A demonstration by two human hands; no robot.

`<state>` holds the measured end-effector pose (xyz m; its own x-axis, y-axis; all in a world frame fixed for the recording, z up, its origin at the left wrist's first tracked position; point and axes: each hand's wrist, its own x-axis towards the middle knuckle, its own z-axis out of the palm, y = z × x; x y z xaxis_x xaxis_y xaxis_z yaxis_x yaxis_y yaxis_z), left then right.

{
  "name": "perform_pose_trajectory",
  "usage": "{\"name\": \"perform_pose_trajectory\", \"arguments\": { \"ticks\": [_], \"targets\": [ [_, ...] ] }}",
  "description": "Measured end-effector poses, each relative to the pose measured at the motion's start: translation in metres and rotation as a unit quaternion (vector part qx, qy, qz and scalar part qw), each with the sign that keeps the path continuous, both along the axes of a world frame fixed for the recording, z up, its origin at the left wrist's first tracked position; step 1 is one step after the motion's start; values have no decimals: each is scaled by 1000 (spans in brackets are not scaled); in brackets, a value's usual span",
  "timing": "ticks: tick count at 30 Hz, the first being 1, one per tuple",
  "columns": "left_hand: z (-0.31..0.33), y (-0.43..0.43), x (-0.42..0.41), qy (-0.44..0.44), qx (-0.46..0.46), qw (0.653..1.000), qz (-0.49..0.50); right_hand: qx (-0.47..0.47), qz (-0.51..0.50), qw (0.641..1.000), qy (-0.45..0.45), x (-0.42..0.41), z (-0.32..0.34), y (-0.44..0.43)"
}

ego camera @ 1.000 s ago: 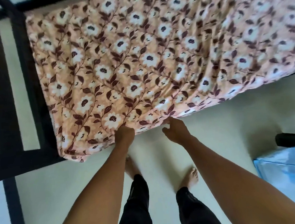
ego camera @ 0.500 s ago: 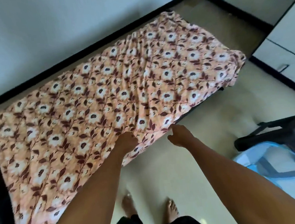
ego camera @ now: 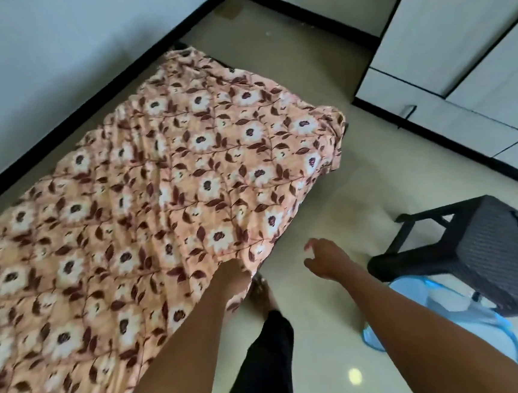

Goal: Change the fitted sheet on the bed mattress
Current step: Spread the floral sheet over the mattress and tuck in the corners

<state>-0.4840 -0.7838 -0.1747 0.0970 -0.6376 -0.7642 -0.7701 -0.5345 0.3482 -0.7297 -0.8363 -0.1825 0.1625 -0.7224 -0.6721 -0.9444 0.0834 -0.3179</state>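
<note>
A peach fitted sheet (ego camera: 163, 186) with white flowers and dark red leaves covers the long mattress, which runs from the lower left to the upper right. My left hand (ego camera: 231, 272) grips the sheet's near edge about midway along the mattress. Off the sheet, my right hand (ego camera: 325, 258) hovers over the floor just right of that edge, fingers spread and holding nothing. The far right corner of the sheet (ego camera: 334, 127) hangs loosely bunched.
A dark woven stool (ego camera: 488, 251) stands on the floor at the right, with a blue mesh basket (ego camera: 434, 315) beside and partly under it. White cabinets (ego camera: 457, 38) line the upper right. Black skirting follows the wall behind the bed. My legs stand near the mattress edge.
My view has swung right along the bed. My right hand has let go of the sheet's edge and moved right, fingers spread. My left hand still holds the edge.
</note>
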Motion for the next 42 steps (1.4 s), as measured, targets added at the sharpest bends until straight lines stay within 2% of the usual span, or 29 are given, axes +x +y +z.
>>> {"name": "perform_pose_trajectory", "arguments": {
  "ticks": [5,9,12,15,17,19,20,21,22,23,24,26,28,29,30,32,34,36,37,38,40,42],
  "targets": [
    [-19,-106,-20,18,11,1000,3,50,-117,992,-10,-20,-34,-98],
    [-43,-153,-25,28,31,998,48,96,-252,962,-50,-20,-67,-137],
    [-80,-158,-37,30,70,989,127,142,-265,953,-37,-25,-146,-142],
    [-149,-142,-52,9,72,987,145,212,-266,938,-65,-1,-185,-146],
    [-189,-124,-59,-7,76,978,193,258,-333,900,-112,15,-222,-145],
    [-224,-107,-66,7,89,957,276,275,-445,834,-178,29,-259,-142],
    [-237,-99,-70,47,113,931,343,280,-495,796,-209,33,-279,-139],
    [-248,-94,-75,109,151,885,428,288,-537,756,-242,39,-291,-139],
    [-257,-87,-80,182,192,808,526,303,-567,718,-268,43,-304,-138],
    [-268,-80,-83,234,195,731,610,311,-580,697,-284,47,-311,-142],
    [-276,-74,-87,268,162,647,696,315,-582,691,-291,48,-312,-145],
    [-287,-64,-93,277,72,472,834,332,-583,685,-286,39,-310,-143],
    [-293,-63,-102,269,-1,317,910,357,-583,670,-289,23,-302,-139],
    [-290,-65,-106,273,-35,262,925,360,-584,670,-286,15,-296,-137],
    [-289,-67,-109,280,-74,223,931,356,-585,670,-287,9,-289,-135],
    [-283,-75,-107,305,-148,179,924,333,-620,640,-307,-1,-278,-132],
    [-286,-79,-100,305,-190,153,921,315,-651,586,-364,-3,-272,-133],
    [-283,-81,-98,249,-174,159,939,293,-673,520,-436,2,-268,-137],
    [-282,-75,-100,209,-151,175,950,293,-685,481,-462,7,-271,-138],
    [-283,-67,-104,189,-138,182,955,299,-687,468,-468,12,-270,-140],
    [-286,-49,-115,195,-120,189,955,309,-677,500,-443,19,-270,-140],
    [-288,-38,-124,173,-57,238,954,302,-681,532,-402,16,-278,-139]
  ]
}}
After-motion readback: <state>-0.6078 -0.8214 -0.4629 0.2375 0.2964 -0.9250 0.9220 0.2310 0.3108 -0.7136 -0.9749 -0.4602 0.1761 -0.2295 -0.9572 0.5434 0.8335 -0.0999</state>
